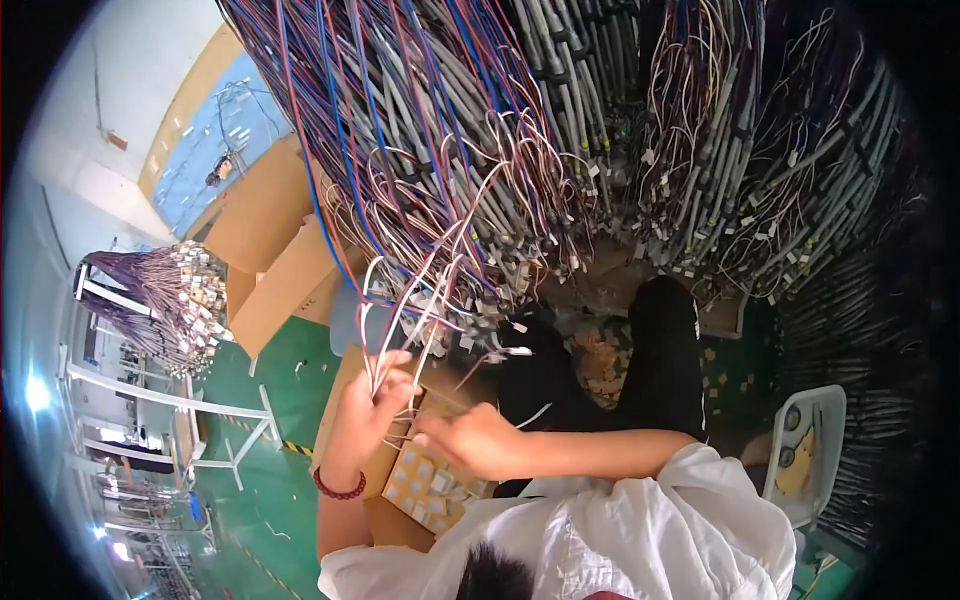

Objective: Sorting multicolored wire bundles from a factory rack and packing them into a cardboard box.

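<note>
Several thin white and dark red wires loop down from a large hanging bundle of wire harnesses. My left hand, with a beaded bracelet at the wrist, is closed around these wires near their lower ends. Close on its right, my right hand has its fingers pinched together beside the wire ends. What sits between those fingertips is hidden. Below both hands, small white connector-like pieces lie in a cardboard box. Loose ends with small white connectors dangle above my right hand.
More harness bundles hang in front and to the right. An open cardboard carton stands at the left, near a blue board. Another rack of harnesses is farther left. A translucent bin stands at the right, beyond my knees.
</note>
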